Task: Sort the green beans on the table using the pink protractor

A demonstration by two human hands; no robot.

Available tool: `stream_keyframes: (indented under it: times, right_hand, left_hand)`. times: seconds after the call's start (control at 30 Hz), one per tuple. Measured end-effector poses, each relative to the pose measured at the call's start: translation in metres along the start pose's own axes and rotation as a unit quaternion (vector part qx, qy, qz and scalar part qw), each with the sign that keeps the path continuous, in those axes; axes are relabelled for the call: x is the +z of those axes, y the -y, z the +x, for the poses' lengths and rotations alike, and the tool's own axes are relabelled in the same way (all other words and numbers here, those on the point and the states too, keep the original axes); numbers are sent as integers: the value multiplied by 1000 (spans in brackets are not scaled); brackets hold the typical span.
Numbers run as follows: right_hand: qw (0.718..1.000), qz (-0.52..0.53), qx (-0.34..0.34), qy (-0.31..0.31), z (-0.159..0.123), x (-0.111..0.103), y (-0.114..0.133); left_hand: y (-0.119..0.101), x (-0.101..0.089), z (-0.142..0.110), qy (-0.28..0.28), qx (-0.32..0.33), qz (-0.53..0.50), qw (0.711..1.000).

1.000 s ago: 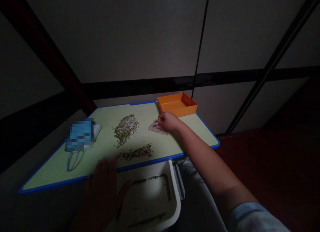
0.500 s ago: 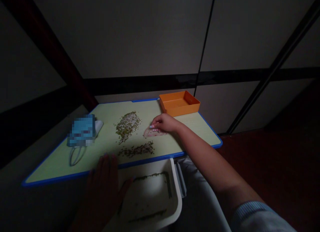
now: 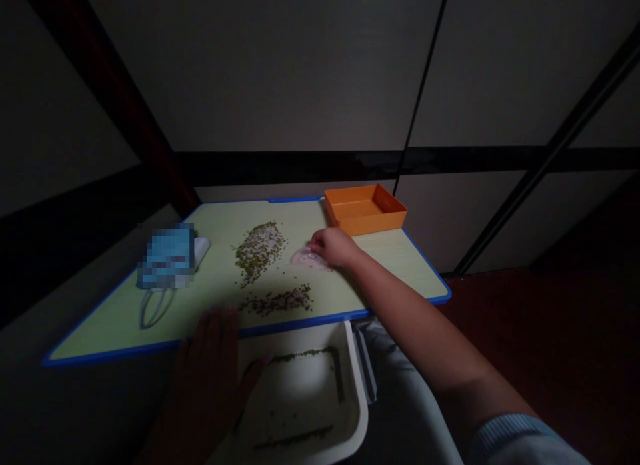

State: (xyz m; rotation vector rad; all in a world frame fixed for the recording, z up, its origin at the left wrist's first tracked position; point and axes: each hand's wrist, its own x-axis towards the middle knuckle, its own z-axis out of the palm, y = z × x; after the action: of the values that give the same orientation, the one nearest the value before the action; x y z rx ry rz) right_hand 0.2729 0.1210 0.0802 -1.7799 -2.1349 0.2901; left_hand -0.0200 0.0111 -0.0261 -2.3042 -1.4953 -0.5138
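My right hand point(image 3: 334, 247) pinches a pinkish see-through protractor point(image 3: 303, 257) just above the yellow-green tabletop. The protractor is slightly blurred, and part of it hides behind my fingers. To its left lies a wide heap of mixed small green and pale grains point(image 3: 260, 248). A smaller band of dark grains point(image 3: 283, 299) is spread near the front edge, with a few strays between. My left hand point(image 3: 213, 365), in shadow, lies with fingers stretched over the blue table edge and thumb over a white tub point(image 3: 354, 411). Grains line the tub's bottom edges.
An orange open box point(image 3: 370, 221) stands at the table's back right corner. On the left side lies a blurred-out blue item point(image 3: 167, 255) with a looped cord point(image 3: 156, 308), beside a white object point(image 3: 201, 248). Panelled doors point(image 3: 300, 71) rise behind the table.
My right hand has lifted and turned the protractor slightly, and its fingers are more curled. My left hand stays in place. The view has shifted a little.
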Motion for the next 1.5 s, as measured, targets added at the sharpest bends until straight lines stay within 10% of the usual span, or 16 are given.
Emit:
stream_keyframes:
  times: [0.33,0.63,1.5]
  right_hand:
    - [988,-102,110,-39,-9,-19,-19]
    - [979,196,-38,43,-10,-9,-21]
    - [954,219,-74,190,-25,-14,-21]
  left_hand:
    - [4,4,-1,-3,5,-15,1000]
    - [4,5,-4,4,1,-22,1000]
    - [0,-7,-7,8,9,31,999]
